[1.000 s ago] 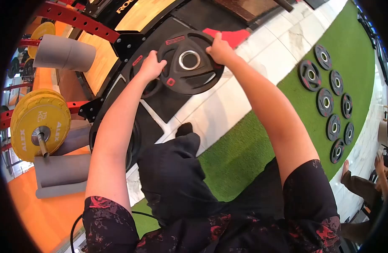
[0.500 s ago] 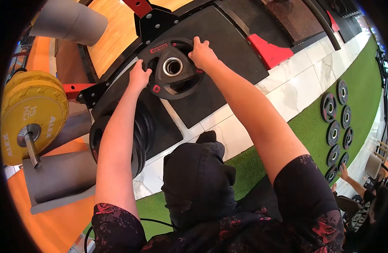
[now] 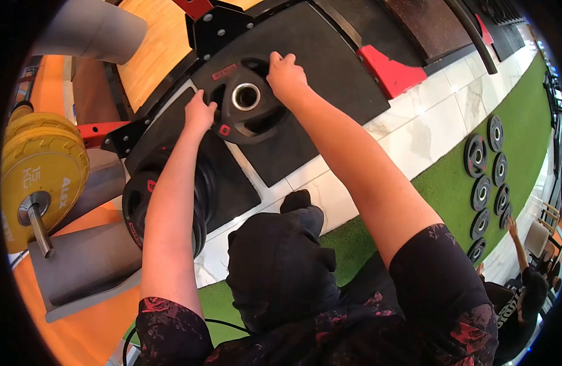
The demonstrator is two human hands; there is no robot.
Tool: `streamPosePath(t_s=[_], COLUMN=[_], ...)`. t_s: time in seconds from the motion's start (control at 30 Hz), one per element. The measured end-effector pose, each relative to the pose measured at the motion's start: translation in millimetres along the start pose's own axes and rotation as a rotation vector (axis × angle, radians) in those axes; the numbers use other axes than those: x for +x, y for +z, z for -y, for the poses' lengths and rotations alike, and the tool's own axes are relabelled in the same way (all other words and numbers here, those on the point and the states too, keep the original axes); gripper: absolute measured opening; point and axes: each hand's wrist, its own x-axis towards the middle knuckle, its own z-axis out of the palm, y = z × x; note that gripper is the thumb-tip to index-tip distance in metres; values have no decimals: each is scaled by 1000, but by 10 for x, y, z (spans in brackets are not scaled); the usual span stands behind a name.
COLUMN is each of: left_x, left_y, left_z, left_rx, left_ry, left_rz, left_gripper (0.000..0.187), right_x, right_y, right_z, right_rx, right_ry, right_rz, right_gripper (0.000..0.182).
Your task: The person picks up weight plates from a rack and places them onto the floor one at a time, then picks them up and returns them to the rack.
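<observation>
2 hands carry 1 black weight plate point(image 3: 244, 100) out in front of the person, above a dark rubber mat point(image 3: 330, 67). The plate is round, rubber-coated and matte, with a bright steel ring lining its centre hole and grip cut-outs between its spokes. A red label sits near its upper rim and a small red mark near its lower left edge. It is tilted, its face turned up toward the camera.

The left hand point(image 3: 200, 113) clamps the plate's left edge, fingers curled under the rim and thumb on the face. The right hand point(image 3: 285, 76) clamps the upper right edge, fingertips hooked over the rim into a cut-out. Both grips are closed tight on the plate; neither hand has open fingers.

Below the left forearm, a stack of black plates point(image 3: 198, 201) stands on edge on the mat, just beside a grey block point(image 3: 79, 268). A yellow 15 KG plate point(image 3: 40, 177) sits on a barbell sleeve at the left. A red wedge point(image 3: 388, 70) lies at the mat's far edge, next to white marble tiles point(image 3: 427, 131). On the green turf point(image 3: 452, 183) to the right, 2 rows of small black plates point(image 3: 485, 177) lie flat, well apart from the held plate. Another person point(image 3: 525, 287) is at the lower right edge of the view.
</observation>
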Motion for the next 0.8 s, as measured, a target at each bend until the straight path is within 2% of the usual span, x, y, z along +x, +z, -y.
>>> streamPosePath(t_s=[0.07,0.13,0.17,0.2,0.23,0.3,0.4,0.43,0.5,0.57,0.63,0.73,0.8], left_x=[18,77,54,71,88,108,174,-29,168,174,162,244,180], left_y=[97,151,148,165,178,125,205,-34,186,146,121,208,156], left_z=[57,141,127,163,142,110,212,-229,170,132,73,198,115], left_rx=[53,-15,-25,68,10,123,88,47,219,292,218,332,297], left_ry=[60,-34,-14,76,-10,78,38,-73,130,154,56,97,108], left_rz=[-52,24,-8,-57,-14,-19,8,94,-33,0,30,-1,-1], left_gripper=[61,63,63,63,63,62,61,61,60,56,55,55,55], right_x=[-10,32,59,26,-3,51,149,140,192,177,211,180,95], right_y=[18,56,87,3,-75,-9,144,145,165,14,130,130,-56], right_z=[-4,13,13,36,84,95,109,119,123,192,159,200,220], right_rx=[-88,-203,-242,-227,-206,-151,-175,-188,-136,-133,-163,-146,-207], right_ry=[-37,-96,-105,-59,-14,35,59,80,117,209,187,216,213], right_rz=[-15,-43,-49,-20,13,19,84,99,87,176,167,105,136], right_gripper=[41,38,37,36,36,38,45,47,48,50,53,54,56])
